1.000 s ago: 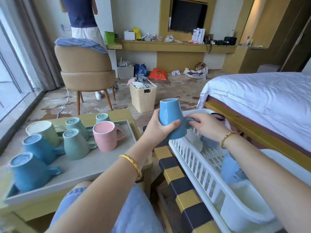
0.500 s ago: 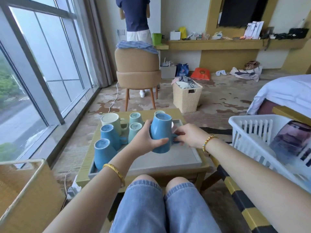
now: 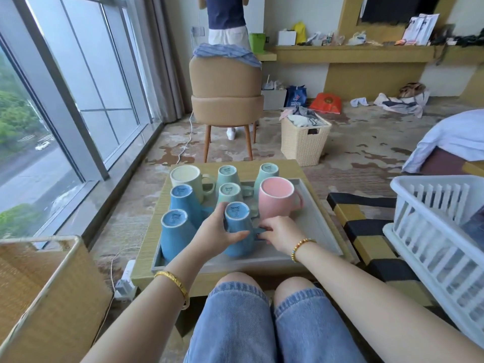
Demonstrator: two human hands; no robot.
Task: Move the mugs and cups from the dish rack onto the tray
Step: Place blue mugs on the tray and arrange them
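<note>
Two hands set an inverted blue mug (image 3: pixel 237 231) on the tray (image 3: pixel 318 226).
Left hand (image 3: pixel 217 235) fingers wrap its side; right hand (image 3: pixel 279 235) fingers pinch its handle, near the tabletop's (image 3: pixel 154 231) front edge.

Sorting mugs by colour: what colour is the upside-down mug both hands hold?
Blue, matte ceramic mug, clearest in the head view.

A blue mug (image 3: pixel 237 229) is set upside down on the grey tray (image 3: pixel 323 231), near its front edge, handle pointing right. Seven further mugs are inverted on the tray: two blue (image 3: pixel 175 233) (image 3: pixel 184 199) at the left, one cream (image 3: pixel 186 180) at the rear left, three pale green (image 3: pixel 227 175) (image 3: pixel 268 174) (image 3: pixel 230 193), and one pink (image 3: pixel 276 196) at the right. A white dish rack (image 3: pixel 429 231) is seen at the far right
</note>
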